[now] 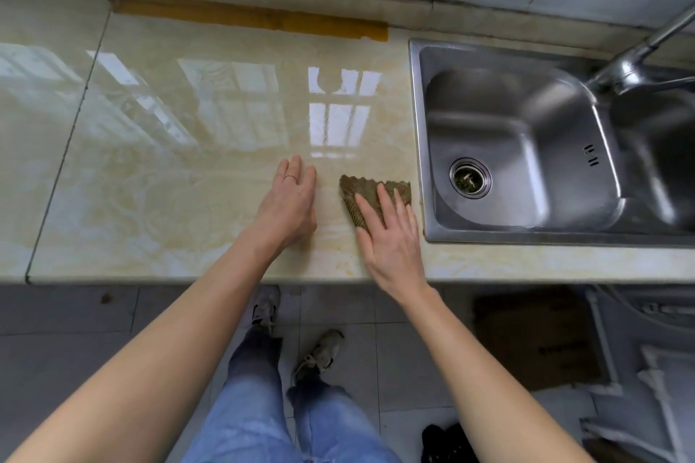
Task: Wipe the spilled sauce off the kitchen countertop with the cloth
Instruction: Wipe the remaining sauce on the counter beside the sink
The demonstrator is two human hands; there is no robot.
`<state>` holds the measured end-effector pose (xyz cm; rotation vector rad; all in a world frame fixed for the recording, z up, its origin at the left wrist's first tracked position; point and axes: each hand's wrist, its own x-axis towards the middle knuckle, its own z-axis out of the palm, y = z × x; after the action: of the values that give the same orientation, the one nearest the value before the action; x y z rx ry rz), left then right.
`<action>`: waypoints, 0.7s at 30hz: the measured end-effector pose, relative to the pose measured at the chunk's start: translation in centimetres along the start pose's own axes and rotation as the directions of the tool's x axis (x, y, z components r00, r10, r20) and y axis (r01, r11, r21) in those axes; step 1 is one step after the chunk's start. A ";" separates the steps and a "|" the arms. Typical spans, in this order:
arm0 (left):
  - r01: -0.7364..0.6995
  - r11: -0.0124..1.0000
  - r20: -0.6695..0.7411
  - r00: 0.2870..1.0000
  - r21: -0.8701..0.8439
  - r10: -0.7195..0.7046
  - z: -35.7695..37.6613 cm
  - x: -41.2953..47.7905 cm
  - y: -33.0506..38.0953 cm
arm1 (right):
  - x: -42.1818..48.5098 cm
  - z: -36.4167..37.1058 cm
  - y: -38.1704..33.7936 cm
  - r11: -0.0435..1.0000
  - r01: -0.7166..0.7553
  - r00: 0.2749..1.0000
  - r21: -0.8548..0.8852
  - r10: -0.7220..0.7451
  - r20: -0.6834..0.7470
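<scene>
A brown-green textured cloth (361, 192) lies flat on the glossy beige marble countertop (169, 169), just left of the sink. My right hand (391, 237) presses on the cloth with straight, spread fingers and covers its lower right part. My left hand (289, 203) rests flat on the bare countertop a little to the left of the cloth, fingers straight, a thin ring on one finger. No sauce stands out on the counter around the hands; faint yellowish marks near the front edge blend with the marble pattern.
A double-bowl steel sink (526, 147) with a drain and a faucet (639, 56) is set into the counter on the right. A brown strip (255, 17) runs along the back wall joint. The counter's front edge (188, 278) lies just below the hands.
</scene>
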<state>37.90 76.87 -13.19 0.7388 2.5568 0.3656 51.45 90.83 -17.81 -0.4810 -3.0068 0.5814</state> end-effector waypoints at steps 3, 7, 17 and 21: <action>-0.005 1.000 0.045 0.999 -0.009 0.005 -0.4 0.3 -0.5 | 3.9 -0.5 0.0 0.996 -0.084 0.996 0.012 0.084 0.008; -0.040 0.998 0.038 0.998 -0.047 0.041 -0.6 0.3 -0.9 | 3.8 0.2 -1.7 0.997 0.074 0.996 -0.026 -0.073 0.047; 0.011 0.996 -0.135 0.991 -0.087 -0.023 0.3 -2.1 -3.0 | 2.9 -0.6 0.5 0.994 0.102 0.993 0.045 -0.104 0.046; 0.033 0.998 -0.116 0.992 -0.053 -0.039 0.9 -2.5 -3.4 | 1.6 0.9 -2.7 0.964 0.266 0.958 0.023 -0.267 0.102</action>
<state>38.73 72.80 -14.32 0.6692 2.6561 0.4742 49.04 88.63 -17.74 -0.0411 -3.0883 0.6148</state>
